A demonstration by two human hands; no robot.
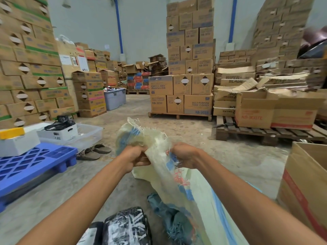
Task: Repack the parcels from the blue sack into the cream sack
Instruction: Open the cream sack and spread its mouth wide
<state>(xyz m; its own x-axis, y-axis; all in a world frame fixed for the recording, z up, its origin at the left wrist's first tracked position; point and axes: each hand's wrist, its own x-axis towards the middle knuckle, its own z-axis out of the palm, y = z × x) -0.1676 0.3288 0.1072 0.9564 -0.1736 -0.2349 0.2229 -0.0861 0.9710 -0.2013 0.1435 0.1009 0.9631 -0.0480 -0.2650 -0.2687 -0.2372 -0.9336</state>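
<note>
The cream sack (159, 149), thin woven plastic with frayed threads and blue print, is pinched shut-fisted by the left hand (136, 156) and right hand (184, 155); its bunched mouth sticks up above the grip, the rest drooping below.

A cream sack (159, 152) printed with blue and red-orange markings is seen at centre. At 6 o'clock a black parcel (127, 225) is streaked with white; at 9 o'clock a blue pallet (35, 161) is patterned with a lattice of openings.

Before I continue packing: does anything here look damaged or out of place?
Yes. The cream sack is frayed at the mouth, loose threads sticking out where the left hand and right hand grip it. A pair of sandals lies on the floor.
</note>
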